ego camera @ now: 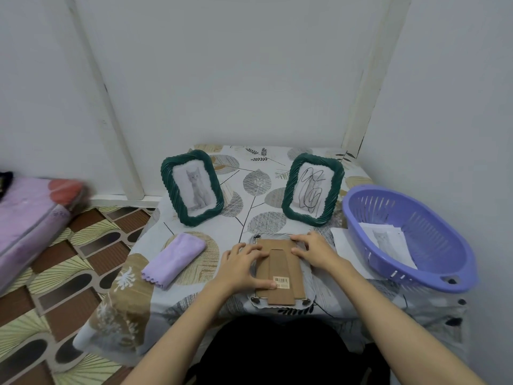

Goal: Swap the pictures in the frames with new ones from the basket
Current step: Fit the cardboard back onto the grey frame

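Head view: low in the middle of the frame a third frame lies face down on the table, its brown backing board and stand strip facing up, a barcode sticker near its lower edge. The left hand lies flat on the board's left side, fingers spread and thumb near the sticker; the right hand presses flat at the upper right corner, fingers spread, neither hand closed round anything. Above, two green frames stand upright and well apart: the left green frame holds a grey cat picture, the right green frame holds a black scribble drawing. A folded lilac cloth lies left of the face-down frame. At the right edge a purple basket rests on the table with loose paper pictures inside it. A white sheet lies partly under the basket.
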The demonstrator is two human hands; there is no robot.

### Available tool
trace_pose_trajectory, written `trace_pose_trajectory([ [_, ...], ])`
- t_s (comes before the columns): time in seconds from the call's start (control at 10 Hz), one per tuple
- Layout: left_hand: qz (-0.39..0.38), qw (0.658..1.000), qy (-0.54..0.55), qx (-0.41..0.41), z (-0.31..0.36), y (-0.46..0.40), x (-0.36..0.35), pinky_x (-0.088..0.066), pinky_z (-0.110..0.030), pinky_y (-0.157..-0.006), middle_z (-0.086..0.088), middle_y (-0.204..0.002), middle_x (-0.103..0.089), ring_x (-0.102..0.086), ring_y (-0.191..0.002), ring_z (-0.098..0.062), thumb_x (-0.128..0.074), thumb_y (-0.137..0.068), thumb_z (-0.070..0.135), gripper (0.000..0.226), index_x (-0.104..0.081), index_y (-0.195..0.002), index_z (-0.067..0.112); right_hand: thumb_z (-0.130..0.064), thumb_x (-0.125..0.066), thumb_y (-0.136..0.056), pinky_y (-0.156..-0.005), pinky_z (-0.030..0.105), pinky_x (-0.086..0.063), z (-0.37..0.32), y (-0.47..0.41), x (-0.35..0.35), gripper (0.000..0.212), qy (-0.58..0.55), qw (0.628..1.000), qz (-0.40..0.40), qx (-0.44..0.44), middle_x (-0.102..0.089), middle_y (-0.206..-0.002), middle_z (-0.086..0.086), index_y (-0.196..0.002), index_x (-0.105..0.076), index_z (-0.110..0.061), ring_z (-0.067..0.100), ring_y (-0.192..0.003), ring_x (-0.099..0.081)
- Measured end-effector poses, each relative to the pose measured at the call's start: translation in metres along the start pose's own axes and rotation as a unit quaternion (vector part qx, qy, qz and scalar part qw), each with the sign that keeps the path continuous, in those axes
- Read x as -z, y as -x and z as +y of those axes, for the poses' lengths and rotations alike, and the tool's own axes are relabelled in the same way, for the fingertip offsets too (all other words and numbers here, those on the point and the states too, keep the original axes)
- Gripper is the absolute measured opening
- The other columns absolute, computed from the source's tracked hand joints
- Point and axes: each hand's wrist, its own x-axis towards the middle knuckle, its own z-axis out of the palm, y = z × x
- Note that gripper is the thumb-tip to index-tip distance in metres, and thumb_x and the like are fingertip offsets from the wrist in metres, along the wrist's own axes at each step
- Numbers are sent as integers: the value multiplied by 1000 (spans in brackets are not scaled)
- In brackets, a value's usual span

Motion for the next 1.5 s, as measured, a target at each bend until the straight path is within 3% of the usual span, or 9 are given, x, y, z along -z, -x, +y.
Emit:
trace_pose_trajectory([
  [0.1,1,1000,2,1,1,0,0,-14,-40,-110,15,-149,-25,-13,-139,-18,-65,-64,69,82,-38,-135,37,-31,-59,-88,-89,31,-34,1,3,-2,44,-3,1000,22,15,-38,-95,3,-130,-52,-19,28,-105,-46],
  [0.2,0,1000,5,-3,0,0,0,-14,-40,-110,15,-148,-26,-13,-139,-18,-65,-63,70,83,-39,-135,37,-31,-60,-87,-94,35,-35,5,9,-5,55,-33,999,38,17,-45,-104,10,-138,-42,-18,32,-111,-45],
  [0.3,-4,1000,6,-5,-1,0,1,-14,-40,-110,15,-148,-26,-14,-139,-17,-57,-54,76,91,-39,-135,36,-28,-63,-86,-98,38,-37,9,16,-10,53,-68,994,79,22,-52,-121,12,-134,-45,-15,30,-114,-46],
  [0.5,4,1000,-2,-13,-1,0,1,-16,-39,-109,16,-145,-30,-17,-136,-17,-40,-38,87,107,-43,-132,37,-47,-55,-86,-96,39,-35,4,22,-17,52,-23,997,77,13,-46,-116,6,-133,-45,-28,23,-116,-38],
  [0.6,1,1000,14,-6,0,-8,9,-19,-37,-105,14,-138,-39,-23,-130,-16,-50,-50,83,87,-54,-123,37,-49,-52,-87,-93,36,-31,1,24,-22,49,16,997,75,12,-44,-120,5,-132,-47,-31,22,-119,-34],
  [0.7,71,996,48,28,0,-23,11,-24,-36,-102,7,-131,-46,-30,-125,-18,-62,-73,60,48,-61,-112,32,-48,-51,-88,-94,36,-31,-1,25,-21,48,24,997,72,10,-43,-122,5,-132,-47,-31,23,-120,-34],
  [0.8,117,988,44,88,-2,-33,6,-29,-36,-101,-1,-130,-42,-32,-124,-23,-61,-76,59,57,-49,-125,33,-49,-50,-88,-94,36,-30,1,26,-21,48,30,997,73,13,-42,-124,4,-132,-46,-32,22,-120,-34],
  [1.0,48,994,10,102,-8,-42,9,-26,-37,-103,-3,-133,-36,-29,-125,-25,-55,-77,64,62,-39,-134,44,-51,-49,-88,-94,34,-29,5,23,-23,47,35,996,83,18,-42,-125,3,-132,-46,-34,21,-119,-34],
  [1.5,75,993,36,81,-11,-39,4,-27,-38,-101,-1,-132,-40,-32,-124,-24,-56,-78,61,50,-50,-123,42,-52,-49,-87,-95,34,-28,7,23,-25,47,22,996,85,15,-42,-126,2,-132,-47,-34,20,-120,-33],
])
